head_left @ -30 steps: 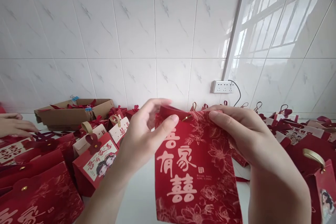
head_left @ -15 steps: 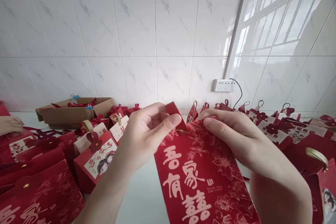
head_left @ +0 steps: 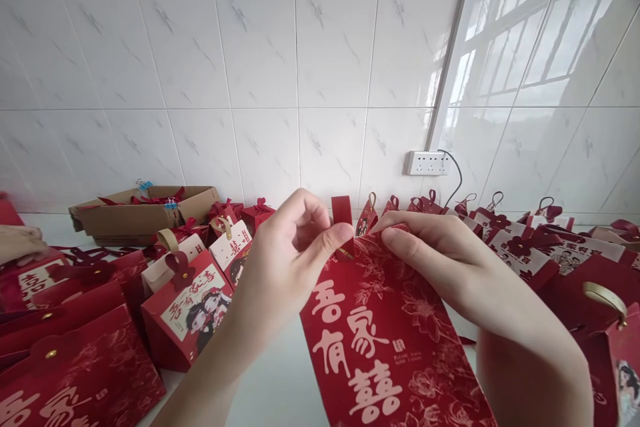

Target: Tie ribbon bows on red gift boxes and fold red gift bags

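Observation:
A red paper gift box (head_left: pixel 400 320) with pink characters and line-drawn flowers is held up in front of me, its lower edge cut off by the frame. At its top edge, my left hand (head_left: pixel 300 247) pinches a short red strap (head_left: pixel 342 209) between thumb and fingers, the loop standing up above the thumb. My right hand (head_left: pixel 440 253) grips the box's top right edge, thumb on the front and fingers behind. A small gold-coloured spot shows where the strap meets the box.
Several red gift boxes (head_left: pixel 80 360) crowd the left, one with a cartoon couple (head_left: pixel 193 307). More boxes (head_left: pixel 565 247) fill the right. A cardboard tray (head_left: pixel 145 230) holds red ribbon near the tiled wall. At far left is another person's hand (head_left: pixel 21 243). A power strip (head_left: pixel 428 163) hangs on the wall.
The strap has turned from leaning sideways to standing upright in my left hand, which has shifted slightly right. My right hand keeps its grip on the box.

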A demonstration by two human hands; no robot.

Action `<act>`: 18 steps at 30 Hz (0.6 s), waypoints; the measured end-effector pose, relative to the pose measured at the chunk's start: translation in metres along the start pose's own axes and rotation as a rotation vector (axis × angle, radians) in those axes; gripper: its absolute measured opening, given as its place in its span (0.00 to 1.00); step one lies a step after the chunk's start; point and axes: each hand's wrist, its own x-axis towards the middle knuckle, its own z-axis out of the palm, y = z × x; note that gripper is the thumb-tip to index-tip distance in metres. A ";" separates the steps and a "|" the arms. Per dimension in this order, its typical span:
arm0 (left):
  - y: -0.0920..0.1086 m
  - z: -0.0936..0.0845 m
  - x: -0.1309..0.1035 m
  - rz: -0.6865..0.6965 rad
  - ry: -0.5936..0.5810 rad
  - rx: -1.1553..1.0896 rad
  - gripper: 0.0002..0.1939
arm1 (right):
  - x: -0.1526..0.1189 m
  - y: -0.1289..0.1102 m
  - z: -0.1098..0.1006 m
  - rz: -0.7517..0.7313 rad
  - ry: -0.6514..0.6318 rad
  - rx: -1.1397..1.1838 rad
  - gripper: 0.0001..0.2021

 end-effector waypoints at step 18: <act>0.003 0.000 -0.009 0.154 0.025 0.209 0.14 | 0.001 0.004 0.008 -0.541 0.356 -0.390 0.10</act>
